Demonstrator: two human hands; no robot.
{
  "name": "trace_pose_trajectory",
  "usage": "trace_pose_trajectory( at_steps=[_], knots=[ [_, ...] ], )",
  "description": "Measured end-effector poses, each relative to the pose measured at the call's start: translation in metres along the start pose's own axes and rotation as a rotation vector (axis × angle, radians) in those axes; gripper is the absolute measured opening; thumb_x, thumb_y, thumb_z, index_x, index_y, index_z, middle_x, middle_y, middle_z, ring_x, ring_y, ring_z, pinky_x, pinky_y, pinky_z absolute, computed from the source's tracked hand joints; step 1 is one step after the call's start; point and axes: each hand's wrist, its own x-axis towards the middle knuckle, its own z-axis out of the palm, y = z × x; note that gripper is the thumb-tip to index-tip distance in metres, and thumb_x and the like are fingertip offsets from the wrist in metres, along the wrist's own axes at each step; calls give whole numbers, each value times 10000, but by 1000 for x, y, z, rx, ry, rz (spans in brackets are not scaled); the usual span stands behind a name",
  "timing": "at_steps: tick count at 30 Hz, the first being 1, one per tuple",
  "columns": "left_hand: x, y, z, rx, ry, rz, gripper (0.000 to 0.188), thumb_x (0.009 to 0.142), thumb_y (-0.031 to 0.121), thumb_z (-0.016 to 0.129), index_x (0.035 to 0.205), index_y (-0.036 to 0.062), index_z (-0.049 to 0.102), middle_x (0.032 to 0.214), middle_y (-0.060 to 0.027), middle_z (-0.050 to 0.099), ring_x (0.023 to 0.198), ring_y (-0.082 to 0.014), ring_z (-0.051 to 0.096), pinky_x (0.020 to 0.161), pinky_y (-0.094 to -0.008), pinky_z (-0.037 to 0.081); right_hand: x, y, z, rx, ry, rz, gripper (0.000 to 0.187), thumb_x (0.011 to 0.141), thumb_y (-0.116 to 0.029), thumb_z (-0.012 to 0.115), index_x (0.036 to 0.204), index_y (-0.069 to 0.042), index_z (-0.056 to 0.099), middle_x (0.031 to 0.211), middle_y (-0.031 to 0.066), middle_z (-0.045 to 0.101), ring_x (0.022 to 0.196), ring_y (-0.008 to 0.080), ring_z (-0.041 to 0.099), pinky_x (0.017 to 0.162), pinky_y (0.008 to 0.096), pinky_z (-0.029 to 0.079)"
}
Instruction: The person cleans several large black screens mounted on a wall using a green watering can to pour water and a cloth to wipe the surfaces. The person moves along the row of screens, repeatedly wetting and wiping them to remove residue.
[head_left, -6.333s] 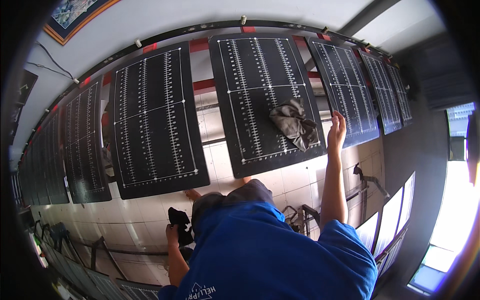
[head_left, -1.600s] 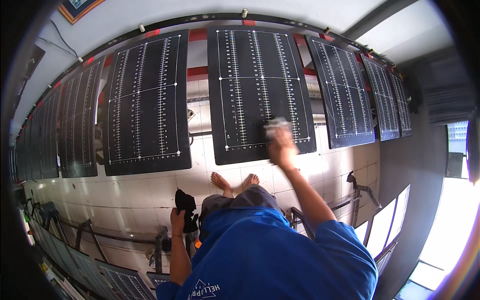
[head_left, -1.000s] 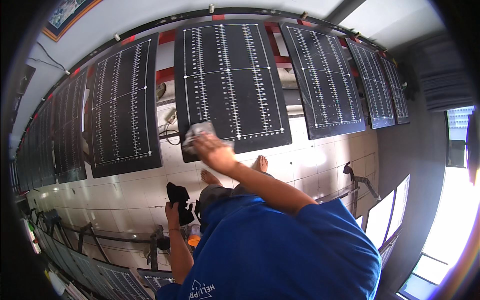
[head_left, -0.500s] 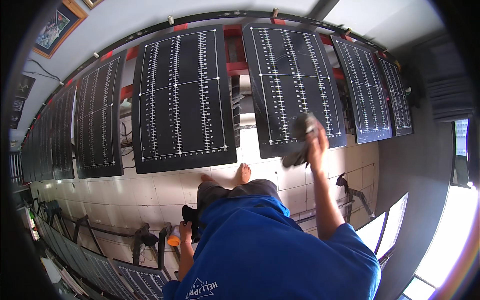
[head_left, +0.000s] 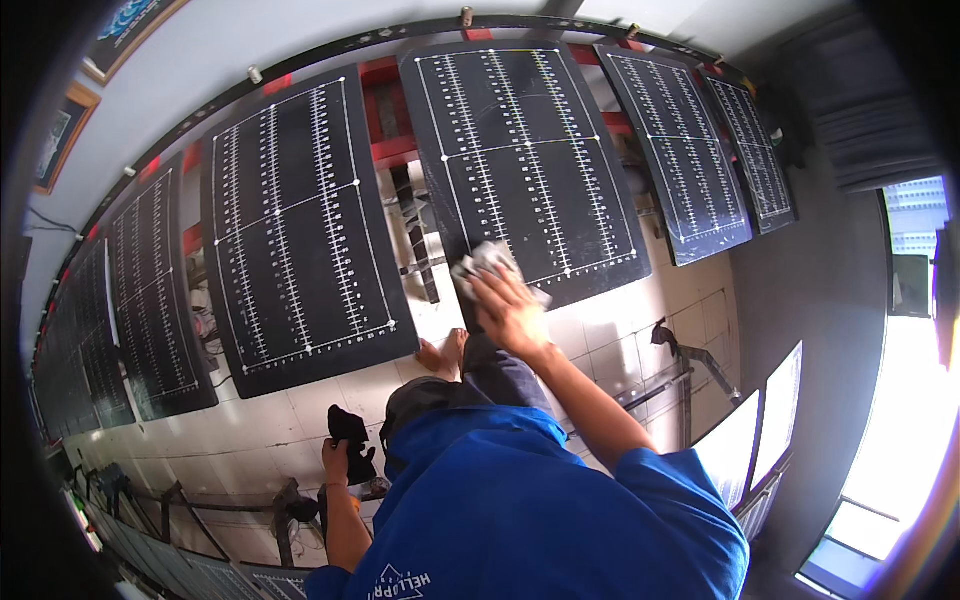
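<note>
A crumpled grey cloth (head_left: 488, 260) lies under my right hand (head_left: 512, 312), whose fingers are bent over it. The cloth rests on the near left corner of a black board (head_left: 565, 222) marked with white scales and lines. Down at my left side, away from the boards, my left hand (head_left: 337, 460) grips a bunched black cloth (head_left: 352, 436) that hangs loose below the fingers.
Similar black boards stand in a row to the left (head_left: 300, 230) and right (head_left: 680, 160) on a red frame (head_left: 395, 150). Behind me are dark metal bars (head_left: 220, 515) and more boards. A white tiled floor (head_left: 300, 410) runs between; my bare feet (head_left: 440, 355) are by the boards.
My right hand has swept the grey cloth leftward across the board to its near left corner. My left hand has moved away from my leg with the black cloth. The view has turned.
</note>
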Motion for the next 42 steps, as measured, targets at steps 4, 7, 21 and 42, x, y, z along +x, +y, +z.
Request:
trace_pose_trajectory(
  at_steps=[4,7,21,42],
  knots=[
    [-14,13,8,-88,-15,-79,303,839,236,653,955,-36,587,876,-142,621,797,-231,580,729,-370,470,-78,170,-35,-277,339,202,512,822,-32,598,1334,-29,584,1315,192,621,1251,435,553,1101,545,386],
    [-45,5,19,-35,4,-120,336,835,270,650,982,-27,593,919,-150,630,847,-263,590,779,-387,471,0,211,-66,-487,349,601,513,878,-123,553,1373,10,528,1408,176,546,1340,390,454,1151,515,292],
    [-43,43,57,126,-56,-271,417,834,281,659,1099,-37,602,1024,-190,647,915,-290,592,847,-404,469,-26,126,-63,-238,-79,381,587,854,-191,645,1430,-178,532,1501,149,474,1419,441,375,1158,637,234],
    [-148,65,130,52,159,-239,265,877,175,621,1004,-47,552,917,-127,597,820,-213,529,771,-373,460,131,173,-51,-90,-470,-99,604,832,-123,612,1423,-53,513,1508,175,452,1457,331,356,1203,493,294]
  ],
)
